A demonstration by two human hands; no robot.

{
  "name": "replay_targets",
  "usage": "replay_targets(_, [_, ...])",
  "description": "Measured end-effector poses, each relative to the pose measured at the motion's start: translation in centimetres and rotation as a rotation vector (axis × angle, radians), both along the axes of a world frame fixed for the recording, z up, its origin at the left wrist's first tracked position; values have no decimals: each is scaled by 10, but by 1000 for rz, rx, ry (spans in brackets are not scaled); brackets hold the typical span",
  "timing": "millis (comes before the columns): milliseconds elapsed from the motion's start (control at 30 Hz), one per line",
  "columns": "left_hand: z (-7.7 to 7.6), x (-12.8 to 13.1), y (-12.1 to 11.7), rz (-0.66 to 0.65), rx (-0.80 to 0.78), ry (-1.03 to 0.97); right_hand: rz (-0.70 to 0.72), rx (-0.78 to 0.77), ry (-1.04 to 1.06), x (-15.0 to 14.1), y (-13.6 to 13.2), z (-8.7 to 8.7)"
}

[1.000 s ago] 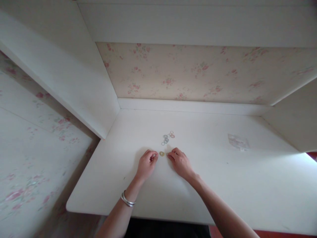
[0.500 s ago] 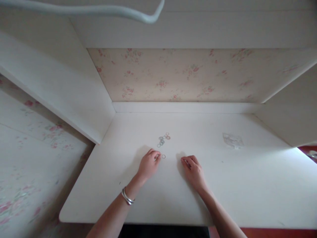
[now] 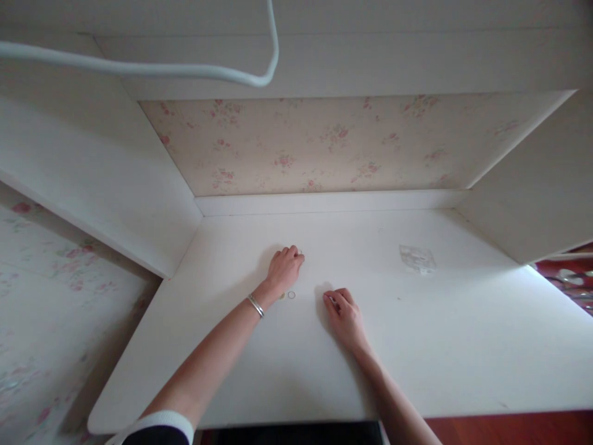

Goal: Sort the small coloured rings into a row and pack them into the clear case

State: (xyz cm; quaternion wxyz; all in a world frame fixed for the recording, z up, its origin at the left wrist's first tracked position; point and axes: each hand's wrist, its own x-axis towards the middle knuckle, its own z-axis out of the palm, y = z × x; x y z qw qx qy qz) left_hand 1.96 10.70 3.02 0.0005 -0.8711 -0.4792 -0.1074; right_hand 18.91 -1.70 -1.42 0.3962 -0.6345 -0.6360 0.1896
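Observation:
My left hand (image 3: 286,267) reaches forward over the white desk (image 3: 417,346) and lies with curled fingers on the spot where a small pile of thin rings lay; the pile is hidden under it. A silver bangle (image 3: 255,305) sits on that wrist. Just behind the left hand, near the wrist, a small clear ring (image 3: 291,295) and a yellowish ring (image 3: 282,296) lie flat on the desk. My right hand (image 3: 343,313) rests on the desk to the right of them, fingers loosely curled, with nothing visible in it.
A small clear plastic bag (image 3: 417,258) lies at the desk's right back. White side panels (image 3: 115,185) and a flowered back wall (image 3: 301,145) close in the desk. A white cable (image 3: 185,69) hangs across the top left.
My left hand has moved forward from the single ring onto the ring pile, covering it. My right hand stayed put a little right of the loose rings. The view shifted right.

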Motion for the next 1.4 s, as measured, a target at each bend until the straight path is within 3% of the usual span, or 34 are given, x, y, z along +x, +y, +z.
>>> replay_targets(533, [-12, 0, 9, 31, -48, 9, -18, -23, 62, 2, 1, 2])
replay_targets(833, [-17, -11, 8, 52, -34, -284, -24, -16, 62, 1, 1, 1])
replay_targets(1067, [-6, -26, -31, 53, -20, -385, -9, -45, 57, 1, -1, 1])
replay_targets(1267, [-2, -37, -76, 111, -29, -239, -13, -47, 28, 0, 0, -1])
replay_targets(1400, [-5, -38, -89, 117, -30, -159, -19, -52, 3, -1, 0, 0])
